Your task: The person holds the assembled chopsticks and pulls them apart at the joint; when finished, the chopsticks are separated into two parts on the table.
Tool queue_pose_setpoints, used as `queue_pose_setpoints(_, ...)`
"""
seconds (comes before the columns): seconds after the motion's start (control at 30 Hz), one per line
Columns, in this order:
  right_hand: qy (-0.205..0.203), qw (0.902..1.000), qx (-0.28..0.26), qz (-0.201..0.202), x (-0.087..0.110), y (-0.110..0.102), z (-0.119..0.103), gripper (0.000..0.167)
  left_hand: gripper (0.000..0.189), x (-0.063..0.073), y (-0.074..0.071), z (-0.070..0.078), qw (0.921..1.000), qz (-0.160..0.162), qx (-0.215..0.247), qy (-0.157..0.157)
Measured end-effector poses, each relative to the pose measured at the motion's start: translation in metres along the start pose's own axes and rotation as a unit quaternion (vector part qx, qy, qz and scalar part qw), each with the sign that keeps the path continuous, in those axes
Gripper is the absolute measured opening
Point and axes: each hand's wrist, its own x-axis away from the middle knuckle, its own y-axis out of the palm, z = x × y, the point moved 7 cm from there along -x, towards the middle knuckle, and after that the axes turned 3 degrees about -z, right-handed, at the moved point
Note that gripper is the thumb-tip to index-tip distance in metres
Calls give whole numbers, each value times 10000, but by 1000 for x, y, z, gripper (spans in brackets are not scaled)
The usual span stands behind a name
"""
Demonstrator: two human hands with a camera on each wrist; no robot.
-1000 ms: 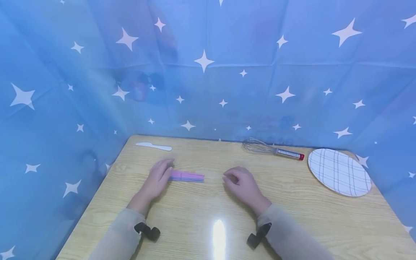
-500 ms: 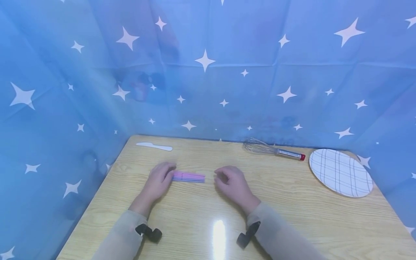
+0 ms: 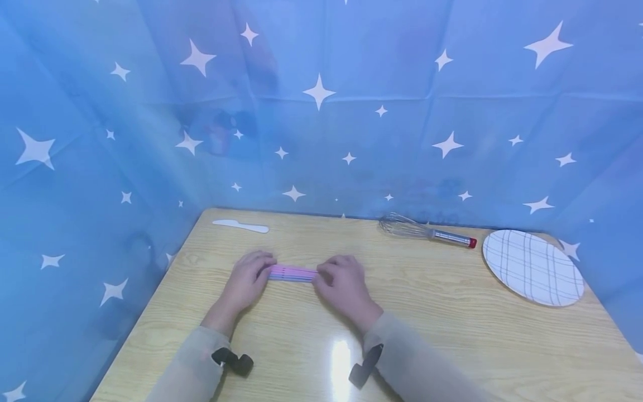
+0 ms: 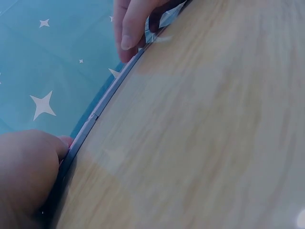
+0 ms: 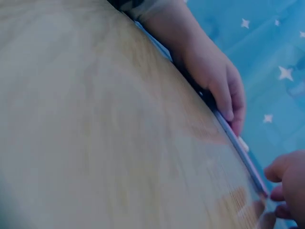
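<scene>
Several thin pink, purple and blue straw-like sticks (image 3: 293,273) lie side by side flat on the wooden table (image 3: 301,324), with small dark marks near their left part. My left hand (image 3: 247,279) holds their left ends between thumb and fingers, which hide those tips. At the other end, my right hand (image 3: 344,285) has its thumb and fingers curled around the right tips. Seen low from the left wrist, the row of sticks (image 4: 102,105) stretches between both hands. In the right wrist view, the left hand's fingers (image 5: 233,107) reach down to the sticks.
A white knife (image 3: 241,226) lies at the back left. Toward the back right is a wire whisk (image 3: 427,231) with a red handle end, beside an oval white plate (image 3: 532,268) with checked lines. A blue star-patterned curtain (image 3: 321,139) borders the table.
My right hand has moved left across the table to the right ends of the sticks. The left hand has stayed at their left ends, and the sticks lie in nearly the same place.
</scene>
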Motion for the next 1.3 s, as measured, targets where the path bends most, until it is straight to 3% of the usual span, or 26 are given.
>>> queue_pose_setpoints(0.3, 357, 9993, 73, 87, -4, 14, -22, 39, 27, 1, 1, 1, 10000, -52, -12, -31)
queue_pose_setpoints(0.63, 504, 9978, 134, 397, -8, 21, -18, 24, 24, 1, -3, 5, 10000, 19, 13, 87)
queue_pose_setpoints(1.03, 1079, 9939, -202, -112, -15, 23, -16, 13, 19, -1, -4, 2, 9999, 119, 75, 52)
queue_pose_setpoints(1.3, 1074, 9940, -221, 49, -15, 22, -14, 7, 20, -2, -3, 1, 9997, 213, 95, 79)
